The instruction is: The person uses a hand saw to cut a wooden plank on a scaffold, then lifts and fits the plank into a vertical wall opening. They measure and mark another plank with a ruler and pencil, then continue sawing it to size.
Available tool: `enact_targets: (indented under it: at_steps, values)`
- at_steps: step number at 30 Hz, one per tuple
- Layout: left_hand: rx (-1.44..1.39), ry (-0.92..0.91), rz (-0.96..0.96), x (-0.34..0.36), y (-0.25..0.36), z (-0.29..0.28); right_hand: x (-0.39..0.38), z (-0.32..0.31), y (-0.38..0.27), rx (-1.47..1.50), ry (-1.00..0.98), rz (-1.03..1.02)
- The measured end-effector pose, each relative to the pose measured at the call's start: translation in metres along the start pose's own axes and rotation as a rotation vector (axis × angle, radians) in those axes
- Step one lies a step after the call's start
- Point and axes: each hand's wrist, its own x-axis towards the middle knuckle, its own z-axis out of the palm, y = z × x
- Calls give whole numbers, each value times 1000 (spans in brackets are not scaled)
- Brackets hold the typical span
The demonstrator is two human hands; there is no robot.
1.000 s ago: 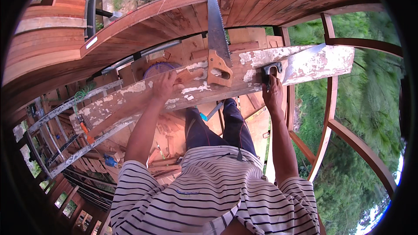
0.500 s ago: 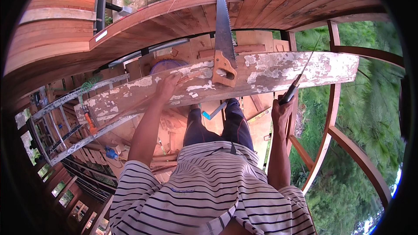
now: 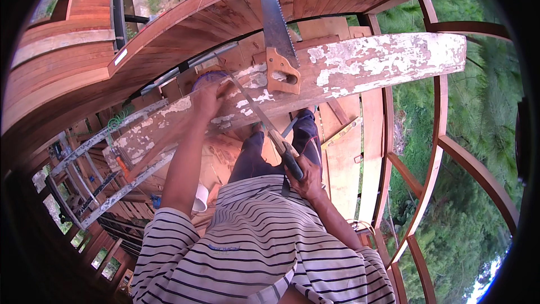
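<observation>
My right hand (image 3: 305,177) is closed round the black handle of a long-bladed knife (image 3: 260,114). Its narrow blade slants up and left over the weathered plank (image 3: 388,62), the tip beyond my left hand. My left hand (image 3: 207,100) is closed on a thin reddish wood strip (image 3: 160,149), which runs down and left along the plank; one end pokes out past the fingers. The plank has flaking white paint. Across its middle lies a handsaw (image 3: 283,73) with a wooden handle, its blade pointing away from me, apart from both hands.
A paint-streaked ladder (image 3: 126,191) lies at the left, with an orange-handled tool (image 3: 122,164) near it. A white cup-like container (image 3: 200,198) is below my left forearm. A yellow level-like bar (image 3: 342,133) lies on the boards. Wooden railing (image 3: 439,118) borders the greenery at right.
My right hand has swung inward from the right with the knife, whose blade now crosses the plank near my left hand. My left hand stays on the strip. The whole view has shifted slightly.
</observation>
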Motion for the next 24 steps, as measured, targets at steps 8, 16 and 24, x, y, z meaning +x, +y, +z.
enact_targets:
  at_steps: [8, 16, 24]
  values:
    - [35, 38, 0, -8, -5, 14, -19, 13, 17, 67, -77, 14]
    - [117, 113, 113, -17, -7, 26, 39, 41, 20, 172, -67, -15]
    - [67, 59, 72, -18, -9, 23, 10, 9, 28, 201, -130, 42]
